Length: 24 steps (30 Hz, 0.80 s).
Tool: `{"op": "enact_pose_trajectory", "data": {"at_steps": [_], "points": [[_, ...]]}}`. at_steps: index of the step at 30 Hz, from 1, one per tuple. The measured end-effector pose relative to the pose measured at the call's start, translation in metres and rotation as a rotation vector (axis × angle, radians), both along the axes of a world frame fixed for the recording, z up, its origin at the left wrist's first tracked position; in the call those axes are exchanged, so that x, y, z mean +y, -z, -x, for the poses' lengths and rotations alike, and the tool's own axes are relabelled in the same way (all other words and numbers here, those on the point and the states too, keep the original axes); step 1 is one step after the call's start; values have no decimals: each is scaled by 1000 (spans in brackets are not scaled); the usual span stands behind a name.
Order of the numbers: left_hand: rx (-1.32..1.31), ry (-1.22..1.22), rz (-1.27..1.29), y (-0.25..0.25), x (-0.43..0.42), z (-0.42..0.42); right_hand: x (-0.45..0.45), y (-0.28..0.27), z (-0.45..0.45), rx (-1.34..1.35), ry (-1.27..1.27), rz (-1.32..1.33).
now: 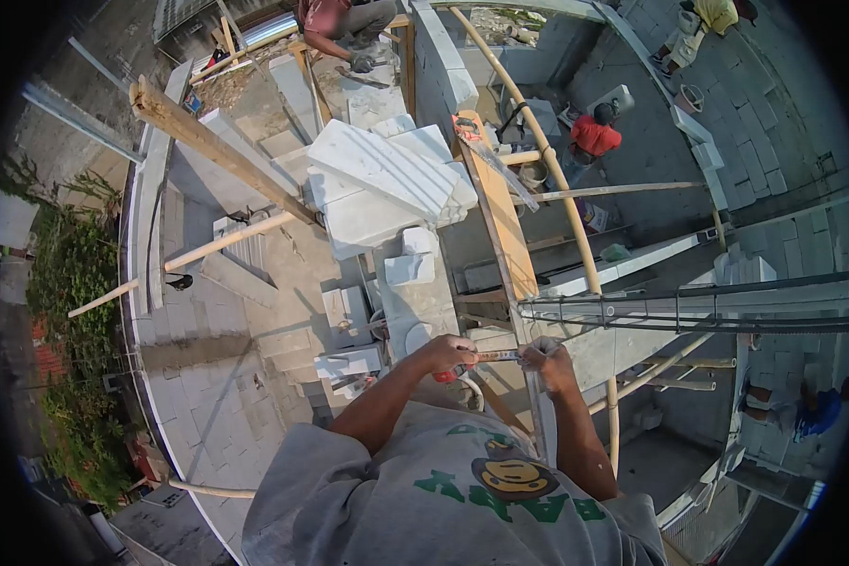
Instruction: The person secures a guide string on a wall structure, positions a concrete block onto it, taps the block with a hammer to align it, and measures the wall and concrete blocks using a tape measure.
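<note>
A short length of tape measure [498,357] is stretched between my two hands, just in front of my shirt. My left hand [446,353] is closed around its left end, with a red part showing beneath the fingers. At the other end, my right hand [547,362] pinches the tape above a long narrow metal strip [540,415]. Beyond my hands lies a long wooden plank [500,222], with a handsaw [500,162] across it. White blocks [377,179] are stacked to the left of the plank.
Bamboo poles [566,189] and a wooden post [208,141] cross the site. Steel rebar [689,307] extends to the right. Rooms with block walls lie below. A person in red [594,137] is at the right, another person [344,28] crouches at the top, and others are farther right.
</note>
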<state>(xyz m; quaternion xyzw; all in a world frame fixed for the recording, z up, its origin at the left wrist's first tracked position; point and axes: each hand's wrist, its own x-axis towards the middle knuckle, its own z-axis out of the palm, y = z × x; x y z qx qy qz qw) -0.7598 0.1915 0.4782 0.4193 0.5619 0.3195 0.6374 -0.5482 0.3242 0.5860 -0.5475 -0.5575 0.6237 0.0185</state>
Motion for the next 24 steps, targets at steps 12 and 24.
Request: {"op": "enact_pose_trajectory", "data": {"at_steps": [12,24], "points": [[346,-90,59,-28,4,154,37,53,149,135,-248,-52],[-116,-862,376,7,-31,169,83,110,152,3,-255,-105]]}}
